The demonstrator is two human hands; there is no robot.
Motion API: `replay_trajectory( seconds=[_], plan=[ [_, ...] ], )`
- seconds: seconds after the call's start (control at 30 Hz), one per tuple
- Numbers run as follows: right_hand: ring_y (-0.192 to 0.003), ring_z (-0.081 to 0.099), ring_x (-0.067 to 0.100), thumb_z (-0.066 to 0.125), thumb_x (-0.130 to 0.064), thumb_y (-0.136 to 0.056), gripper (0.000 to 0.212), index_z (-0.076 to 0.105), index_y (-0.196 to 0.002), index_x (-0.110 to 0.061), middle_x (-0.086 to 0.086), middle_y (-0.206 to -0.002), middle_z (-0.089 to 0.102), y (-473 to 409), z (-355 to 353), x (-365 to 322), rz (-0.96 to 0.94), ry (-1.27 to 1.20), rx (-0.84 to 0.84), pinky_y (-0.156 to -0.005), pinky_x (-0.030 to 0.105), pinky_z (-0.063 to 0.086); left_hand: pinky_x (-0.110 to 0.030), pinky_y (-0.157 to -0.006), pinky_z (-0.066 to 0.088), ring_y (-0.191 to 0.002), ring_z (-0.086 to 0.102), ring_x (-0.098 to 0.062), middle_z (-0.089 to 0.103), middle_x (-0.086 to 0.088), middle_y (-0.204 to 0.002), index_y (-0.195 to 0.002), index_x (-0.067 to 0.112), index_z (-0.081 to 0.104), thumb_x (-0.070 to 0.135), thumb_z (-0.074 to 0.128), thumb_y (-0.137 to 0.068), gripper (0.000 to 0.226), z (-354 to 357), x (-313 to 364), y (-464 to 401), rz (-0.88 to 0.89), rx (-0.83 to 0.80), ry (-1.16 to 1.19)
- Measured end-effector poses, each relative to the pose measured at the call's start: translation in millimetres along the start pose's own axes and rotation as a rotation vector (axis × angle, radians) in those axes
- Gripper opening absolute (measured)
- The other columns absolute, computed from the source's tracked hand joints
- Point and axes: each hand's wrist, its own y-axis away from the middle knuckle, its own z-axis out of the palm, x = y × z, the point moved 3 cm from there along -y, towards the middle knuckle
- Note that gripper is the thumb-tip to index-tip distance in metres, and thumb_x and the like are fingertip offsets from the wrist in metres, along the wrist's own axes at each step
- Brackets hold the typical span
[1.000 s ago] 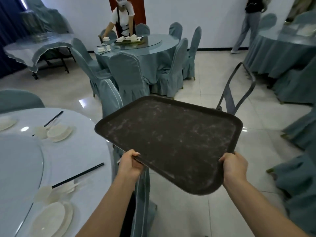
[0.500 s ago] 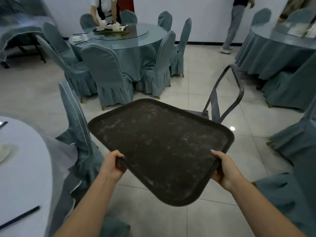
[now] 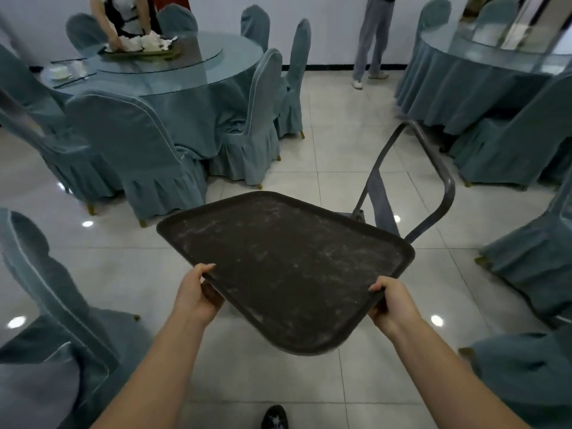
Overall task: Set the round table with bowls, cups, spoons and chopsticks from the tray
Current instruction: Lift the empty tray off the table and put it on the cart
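While held out over the tiled floor point(image 3: 325, 144), carried bare and tilted: dark tray point(image 3: 284, 267), gripped at its near left edge by left hand point(image 3: 198, 292) and near right edge by right hand point(image 3: 393, 305), fingers of both curled round the rim. Behind its far corner, a metal chair frame point(image 3: 433, 181); farther back, round counter point(image 3: 173, 72) with covered chairs.

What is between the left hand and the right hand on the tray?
In the head view, only the bare, dusty tray spans from the left hand to the right hand; nothing lies on it.
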Motion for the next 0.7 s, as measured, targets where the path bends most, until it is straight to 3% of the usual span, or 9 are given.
replay_trajectory(
  seconds=[0.07, 0.13, 0.2, 0.27, 0.33, 0.4, 0.53, 0.63, 0.7],
  plan=[
    [-0.085, 0.057, 0.028, 0.042, 0.01, -0.066, 0.03, 0.051, -0.087, -0.009, 0.01, -0.095, 0.058, -25.0, 26.9, 0.6, -0.027, -0.052, 0.016, -0.068, 0.036, 0.056, -0.043, -0.09, 0.055, -0.097, 0.07, -0.027, 0.073, -0.009, -0.101, -0.1, 0.015, 0.071, 0.028, 0.065, -0.086, 0.019, 18.2, 3.9, -33.4, 0.031, -0.03, -0.028],
    [-0.088, 0.051, 0.032, 0.041, 0.012, -0.069, 0.027, 0.05, -0.084, -0.009, 0.01, -0.095, 0.054, -47.1, 51.3, 6.1, -0.04, -0.077, 0.025, -0.085, 0.05, 0.053, -0.046, -0.089, 0.055, -0.097, 0.071, -0.029, 0.074, -0.006, -0.107, -0.106, 0.023, 0.075, 0.045, 0.06, -0.088, 0.032, 33.3, -4.3, -55.5, 0.016, -0.109, -0.079],
    [-0.086, 0.05, 0.034, 0.04, 0.014, -0.074, 0.022, 0.051, -0.079, -0.005, 0.012, -0.091, 0.054, -71.5, 72.6, 12.1, -0.041, -0.08, 0.033, -0.091, 0.057, 0.048, -0.049, -0.088, 0.054, -0.1, 0.07, -0.03, 0.072, -0.004, -0.112, -0.116, 0.028, 0.07, 0.05, 0.056, -0.089, 0.037, 42.8, -19.1, -77.9, -0.035, -0.184, -0.1],
    [-0.081, 0.058, 0.034, 0.041, 0.016, -0.077, 0.023, 0.056, -0.078, -0.002, 0.013, -0.082, 0.062, -91.6, 83.5, 16.0, -0.047, -0.119, 0.038, -0.085, 0.056, 0.054, -0.045, -0.083, 0.057, -0.099, 0.07, -0.029, 0.072, -0.006, -0.113, -0.12, 0.024, 0.067, 0.042, 0.06, -0.088, 0.037, 48.8, -29.8, -94.6, -0.077, -0.206, -0.115],
    [-0.07, 0.064, 0.027, 0.042, 0.018, -0.078, 0.025, 0.057, -0.074, -0.001, 0.011, -0.069, 0.065, -123.4, 86.7, 17.8, -0.047, -0.184, 0.059, -0.065, 0.042, 0.061, -0.038, -0.073, 0.06, -0.094, 0.072, -0.029, 0.073, -0.009, -0.109, -0.12, 0.014, 0.065, 0.023, 0.062, -0.087, 0.034, 58.1, -38.5, -119.7, -0.124, -0.218, -0.151],
    [-0.057, 0.066, 0.02, 0.042, 0.018, -0.079, 0.025, 0.056, -0.072, -0.002, 0.008, -0.06, 0.065, -157.6, 86.2, 17.5, -0.015, -0.231, 0.073, -0.048, 0.028, 0.056, -0.035, -0.063, 0.06, -0.086, 0.071, -0.03, 0.074, -0.012, -0.102, -0.121, 0.008, 0.062, 0.003, 0.057, -0.084, 0.037, 70.5, -45.8, -146.4, -0.17, -0.22, -0.175],
    [-0.051, 0.067, 0.017, 0.042, 0.016, -0.079, 0.023, 0.056, -0.073, -0.001, 0.008, -0.058, 0.066, -231.3, 76.6, 29.6, 0.009, -0.31, 0.072, -0.047, 0.024, 0.054, -0.033, -0.05, 0.057, -0.068, 0.072, -0.027, 0.075, -0.012, -0.081, -0.109, 0.008, 0.059, -0.013, 0.045, -0.082, 0.037, 86.6, -65.5, -211.9, -0.215, -0.22, -0.176],
    [-0.054, 0.067, 0.018, 0.043, 0.015, -0.081, 0.022, 0.056, -0.074, -0.001, 0.007, -0.058, 0.066, -293.0, 64.4, 53.7, 0.013, -0.29, 0.071, -0.048, 0.025, 0.055, -0.032, -0.051, 0.057, -0.079, 0.068, -0.03, 0.074, -0.014, -0.084, -0.115, 0.005, 0.057, -0.015, 0.039, -0.082, 0.043, 82.1, -99.7, -273.6, -0.237, -0.215, -0.193],
    [-0.063, 0.066, 0.022, 0.044, 0.015, -0.082, 0.022, 0.057, -0.074, -0.001, 0.009, -0.061, 0.066, -333.7, 55.8, 70.7, 0.003, -0.273, 0.071, -0.049, 0.026, 0.056, -0.035, -0.056, 0.059, -0.092, 0.064, -0.033, 0.071, -0.018, -0.1, -0.125, 0.003, 0.055, -0.016, 0.037, -0.082, 0.051, 75.7, -125.7, -316.8, -0.245, -0.21, -0.183]
  ],
)
